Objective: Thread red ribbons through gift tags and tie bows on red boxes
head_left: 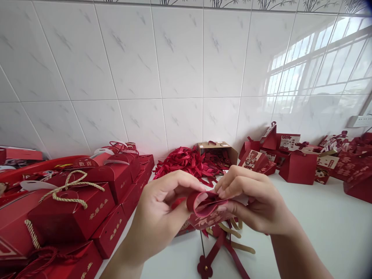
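Note:
Both hands meet over a small red gift box (203,217) held above the white table (325,228). My left hand (162,217) pinches its curved red flap from the left. My right hand (255,205) grips the box from the right, fingers pressed on the top fold. A dark red ribbon with a flower-shaped end (205,268) and a gold cord (236,240) hang below the box. Much of the box is hidden by my fingers.
Closed red gift boxes with gold rope handles (72,209) are stacked on the left. A heap of red ribbons (188,162) lies by an open cardboard box (217,149) against the tiled wall. More red boxes (299,166) stand at the right.

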The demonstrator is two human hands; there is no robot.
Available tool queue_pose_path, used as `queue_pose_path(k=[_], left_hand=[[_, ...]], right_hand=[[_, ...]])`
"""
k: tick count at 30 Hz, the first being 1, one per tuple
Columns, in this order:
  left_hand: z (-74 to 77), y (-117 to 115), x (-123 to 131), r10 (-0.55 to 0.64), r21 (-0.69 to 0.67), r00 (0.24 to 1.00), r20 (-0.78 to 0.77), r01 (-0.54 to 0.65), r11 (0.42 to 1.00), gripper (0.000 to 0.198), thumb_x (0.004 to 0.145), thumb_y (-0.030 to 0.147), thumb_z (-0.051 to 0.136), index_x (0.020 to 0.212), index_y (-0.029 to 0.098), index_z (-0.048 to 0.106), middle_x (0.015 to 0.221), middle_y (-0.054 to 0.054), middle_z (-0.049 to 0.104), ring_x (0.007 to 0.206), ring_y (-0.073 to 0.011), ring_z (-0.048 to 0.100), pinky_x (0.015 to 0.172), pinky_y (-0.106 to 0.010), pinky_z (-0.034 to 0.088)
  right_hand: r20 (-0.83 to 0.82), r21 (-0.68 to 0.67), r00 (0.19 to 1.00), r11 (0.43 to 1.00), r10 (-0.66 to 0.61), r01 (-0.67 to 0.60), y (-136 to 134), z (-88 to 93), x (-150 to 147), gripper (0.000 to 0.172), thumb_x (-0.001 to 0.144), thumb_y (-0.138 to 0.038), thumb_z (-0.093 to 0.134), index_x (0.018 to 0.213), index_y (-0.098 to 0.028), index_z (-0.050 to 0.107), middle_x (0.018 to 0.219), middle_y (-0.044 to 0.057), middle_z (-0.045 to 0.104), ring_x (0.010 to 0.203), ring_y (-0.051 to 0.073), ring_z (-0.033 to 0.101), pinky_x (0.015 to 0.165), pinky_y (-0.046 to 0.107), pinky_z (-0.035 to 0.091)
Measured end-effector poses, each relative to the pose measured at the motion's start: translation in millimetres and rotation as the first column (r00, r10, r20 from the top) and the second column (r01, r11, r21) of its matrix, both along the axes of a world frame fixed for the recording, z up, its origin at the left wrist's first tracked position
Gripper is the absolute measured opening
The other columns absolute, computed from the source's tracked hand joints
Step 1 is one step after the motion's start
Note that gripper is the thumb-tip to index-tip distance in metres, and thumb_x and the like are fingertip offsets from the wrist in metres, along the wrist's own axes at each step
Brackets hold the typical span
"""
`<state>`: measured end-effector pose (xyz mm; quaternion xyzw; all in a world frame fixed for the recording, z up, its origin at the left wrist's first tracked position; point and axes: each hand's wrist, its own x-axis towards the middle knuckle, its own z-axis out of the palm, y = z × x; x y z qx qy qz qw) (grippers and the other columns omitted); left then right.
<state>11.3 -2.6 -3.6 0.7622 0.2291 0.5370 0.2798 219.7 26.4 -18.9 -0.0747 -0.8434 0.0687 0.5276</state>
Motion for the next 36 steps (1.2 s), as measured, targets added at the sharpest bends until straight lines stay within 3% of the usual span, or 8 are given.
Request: queue_pose_path(k=[4, 9, 17, 24, 28, 36], left_hand=[[0.0, 0, -6, -0.136, 0.021, 0.987, -0.088, 0.138, 0.990, 0.018, 0.084, 0.007, 0.062, 0.092, 0.023, 0.066, 0.082, -0.002, 0.066, 0.077, -0.0140, 0.066, 0.066, -0.023, 0.057], [1.8, -1, -10, -0.213, 0.156, 0.964, -0.162, 0.238, 0.959, 0.032, 0.070, -0.002, 0.058, 0.092, 0.019, 0.064, 0.090, -0.005, 0.063, 0.084, -0.0169, 0.065, 0.074, -0.029, 0.057], [2.5, 10, -5, -0.118, 0.393, 0.978, -0.171, 0.178, 0.902, 0.030, 0.074, -0.007, 0.066, 0.095, 0.015, 0.067, 0.090, -0.007, 0.071, 0.089, -0.0161, 0.068, 0.080, -0.026, 0.058], [-0.6, 9, -4, 0.007, 0.560, 0.991, -0.136, 0.071, 0.825, 0.029, 0.078, -0.006, 0.060, 0.097, 0.013, 0.068, 0.088, -0.009, 0.071, 0.089, -0.0186, 0.067, 0.083, -0.034, 0.057], [-0.1, 9, -5, 0.051, 0.607, 0.989, -0.138, 0.044, 0.794, 0.029, 0.078, -0.005, 0.061, 0.099, 0.015, 0.068, 0.087, -0.008, 0.072, 0.088, -0.0190, 0.066, 0.082, -0.035, 0.056], [-1.0, 8, -7, 0.026, 0.471, 0.987, -0.159, 0.053, 0.881, 0.035, 0.079, -0.002, 0.060, 0.103, 0.024, 0.067, 0.091, -0.006, 0.070, 0.090, -0.0209, 0.066, 0.083, -0.037, 0.056]], right_hand=[[-0.012, 0.078, 0.998, 0.995, 0.060, -0.059, -1, -0.9, -2, 0.008, 0.085, -0.008, 0.063, 0.088, -0.015, 0.061, 0.084, 0.006, 0.057, 0.077, 0.016, 0.064, 0.066, 0.030, 0.058], [-0.044, 0.187, 0.996, 0.980, 0.082, -0.073, -3, -3.7, -4, 0.020, 0.085, 0.001, 0.055, 0.092, -0.016, 0.063, 0.089, 0.007, 0.057, 0.081, 0.017, 0.064, 0.070, 0.033, 0.059], [-0.118, 0.269, 0.989, 0.962, 0.088, -0.053, -2, -3.2, -11, 0.023, 0.083, 0.003, 0.052, 0.092, -0.016, 0.064, 0.088, 0.007, 0.057, 0.080, 0.018, 0.063, 0.065, 0.035, 0.057], [-0.155, 0.025, 0.987, 0.999, 0.046, -0.043, -5, -2.1, -13, 0.023, 0.085, -0.010, 0.064, 0.106, -0.018, 0.057, 0.093, 0.007, 0.064, 0.088, 0.018, 0.063, 0.076, 0.033, 0.057], [-0.061, 0.063, 0.998, 0.998, 0.012, -0.008, -7, 2.2, -14, 0.021, 0.088, -0.010, 0.060, 0.108, -0.013, 0.063, 0.100, 0.010, 0.067, 0.097, 0.018, 0.064, 0.086, 0.030, 0.056], [-0.155, 0.113, 0.988, 0.993, -0.025, 0.043, -8, 0.8, -19, 0.019, 0.085, -0.006, 0.059, 0.100, -0.018, 0.063, 0.098, 0.008, 0.066, 0.091, 0.016, 0.064, 0.080, 0.030, 0.058]])
